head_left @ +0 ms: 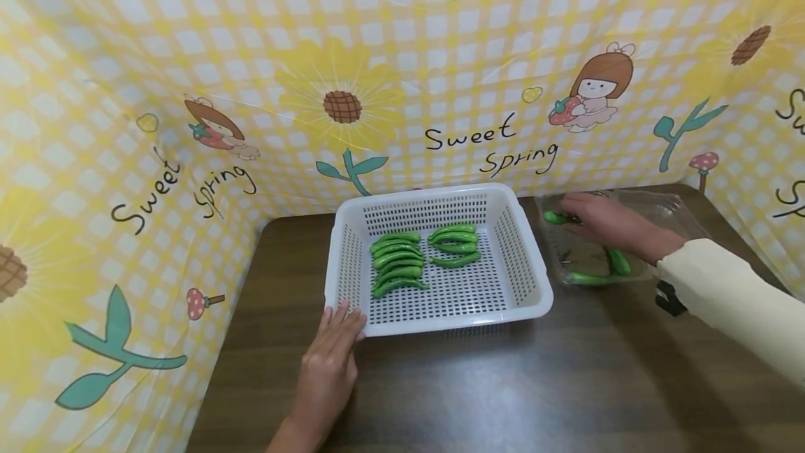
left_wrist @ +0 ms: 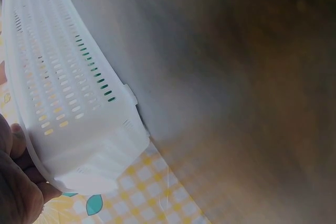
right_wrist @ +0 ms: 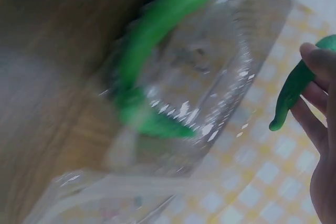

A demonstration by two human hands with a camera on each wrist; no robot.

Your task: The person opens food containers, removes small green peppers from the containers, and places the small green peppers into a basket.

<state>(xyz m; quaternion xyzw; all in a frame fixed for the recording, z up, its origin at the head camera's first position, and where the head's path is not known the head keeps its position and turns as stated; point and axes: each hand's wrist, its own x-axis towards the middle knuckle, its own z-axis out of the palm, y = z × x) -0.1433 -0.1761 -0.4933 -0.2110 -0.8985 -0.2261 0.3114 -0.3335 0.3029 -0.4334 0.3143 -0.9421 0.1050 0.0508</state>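
Observation:
My right hand pinches a green chili pepper between thumb and fingers, over a clear plastic tray. Two more peppers lie in that tray, end to end in a bent line; one is the long curved pepper. Left of the tray stands a white perforated basket. Inside it, several peppers line up in a left column, with several others in a second column beside them. My left hand rests on the basket's near left corner, extended fingers over the rim.
Both containers stand on a dark wooden table. Behind and along the left, a yellow checked cloth with printed flowers hangs close to the table's edge. The tray sits near the back edge, beside the basket's right wall.

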